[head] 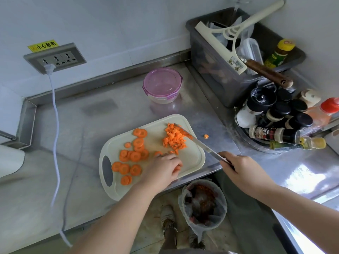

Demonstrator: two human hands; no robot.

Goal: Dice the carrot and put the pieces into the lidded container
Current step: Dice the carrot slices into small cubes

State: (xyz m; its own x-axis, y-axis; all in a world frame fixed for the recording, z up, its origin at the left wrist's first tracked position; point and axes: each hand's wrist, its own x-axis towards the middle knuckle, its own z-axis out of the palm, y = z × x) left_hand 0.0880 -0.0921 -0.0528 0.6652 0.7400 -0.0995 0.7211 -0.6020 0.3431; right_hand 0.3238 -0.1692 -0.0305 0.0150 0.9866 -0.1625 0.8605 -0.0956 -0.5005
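Note:
A cream cutting board (194, 158) lies on the steel counter. Round carrot slices (134, 156) are spread over its left half, and a heap of diced carrot (174, 138) sits at its far right. My left hand (163, 169) rests on the board with fingers curled over a few carrot pieces. My right hand (242, 167) grips the handle of a knife (200, 143), whose blade lies against the right side of the diced heap. The lidded container (162, 85), clear with a pink lid closed, stands behind the board.
One carrot bit (206, 136) lies on the counter right of the board. A grey bin (229, 57) with utensils and a rack of spice bottles (280, 121) crowd the right. A white cable (56, 136) runs from the wall socket (55, 58). A lined waste bin (202, 204) stands on the floor.

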